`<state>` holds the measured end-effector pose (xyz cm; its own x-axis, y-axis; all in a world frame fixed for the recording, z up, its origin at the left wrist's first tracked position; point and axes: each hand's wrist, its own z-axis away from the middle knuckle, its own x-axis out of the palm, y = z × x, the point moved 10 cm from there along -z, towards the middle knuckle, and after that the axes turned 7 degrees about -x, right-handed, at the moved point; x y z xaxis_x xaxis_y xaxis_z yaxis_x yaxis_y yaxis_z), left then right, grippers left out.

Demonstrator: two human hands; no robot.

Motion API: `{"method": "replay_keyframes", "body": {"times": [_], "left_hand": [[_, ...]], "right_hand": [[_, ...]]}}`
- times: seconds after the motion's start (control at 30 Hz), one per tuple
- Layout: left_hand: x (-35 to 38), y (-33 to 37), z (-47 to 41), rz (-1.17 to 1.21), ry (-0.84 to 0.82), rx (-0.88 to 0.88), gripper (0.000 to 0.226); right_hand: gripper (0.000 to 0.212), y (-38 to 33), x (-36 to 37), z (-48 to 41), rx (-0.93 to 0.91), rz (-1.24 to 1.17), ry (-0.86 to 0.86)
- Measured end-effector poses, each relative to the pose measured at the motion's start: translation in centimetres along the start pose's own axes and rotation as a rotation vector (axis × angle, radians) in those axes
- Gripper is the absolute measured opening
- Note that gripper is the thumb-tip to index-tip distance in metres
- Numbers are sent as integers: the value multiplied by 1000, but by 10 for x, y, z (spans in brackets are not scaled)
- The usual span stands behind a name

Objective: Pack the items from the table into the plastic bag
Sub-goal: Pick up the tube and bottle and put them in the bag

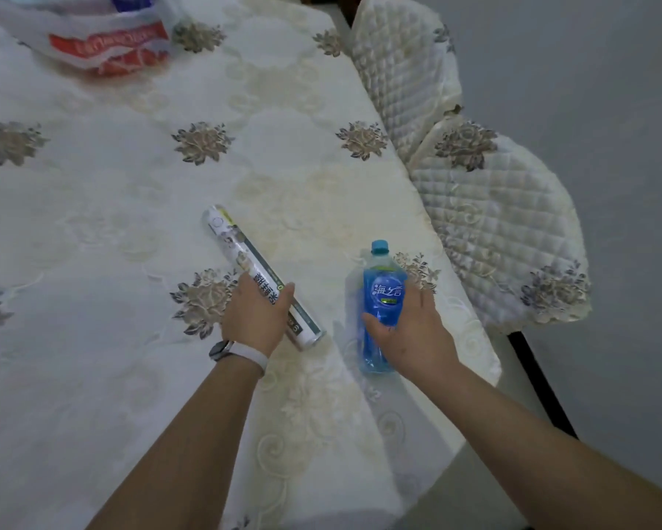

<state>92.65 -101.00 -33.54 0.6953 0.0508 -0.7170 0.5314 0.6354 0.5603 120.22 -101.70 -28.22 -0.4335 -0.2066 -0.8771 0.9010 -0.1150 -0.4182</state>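
Near the right edge of the table (92,193), my left hand (254,319) curls round the roll (231,242), its long axis pointing far-left; my right hand (411,334) wraps the blue bottle (384,296). Far left lies the plastic bag (92,36), closer to my left hand.

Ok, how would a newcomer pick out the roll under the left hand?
On the floral tablecloth, look just left of the blue bottle. The roll lies flat and diagonal, its near half gripped by the left hand. It alone is a long white tube with a dark stripe.
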Motion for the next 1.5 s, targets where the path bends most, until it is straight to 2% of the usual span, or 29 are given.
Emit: {"method": "replay_keyframes", "body": {"times": [0.07,0.13,0.37,0.5,0.57,0.73,0.97,1.1,1.2,1.33,1.5], "left_hand": [[3,-2,-16,37,-6,-47,84],[6,-1,-26,54,-26,-87,83],[20,-3,-34,103,-149,-90,37],[16,-9,-15,211,-165,-80,23],[8,-11,1,288,-149,-72,20],[-24,-14,46,358,-32,-78,23],[-90,-40,136,409,213,-195,30],[-123,-64,195,463,371,-235,31],[-140,-84,234,497,456,-257,33],[-160,-114,275,547,552,-265,37],[-177,-171,307,605,615,-296,40]], "right_hand": [[91,-1,9,-11,53,34,-39],[96,-1,16,-20,93,28,-69],[102,-14,26,-40,-3,164,-92],[101,-10,24,-45,-6,162,-72],[100,-17,23,-45,-81,187,-80],[99,-53,28,-30,-321,153,-155],[100,-116,15,4,-603,-191,-205],[103,-147,11,37,-760,-319,-297],[97,-165,12,69,-835,-398,-373],[90,-194,18,114,-962,-371,-456],[83,-230,33,163,-1018,-378,-514]]}}
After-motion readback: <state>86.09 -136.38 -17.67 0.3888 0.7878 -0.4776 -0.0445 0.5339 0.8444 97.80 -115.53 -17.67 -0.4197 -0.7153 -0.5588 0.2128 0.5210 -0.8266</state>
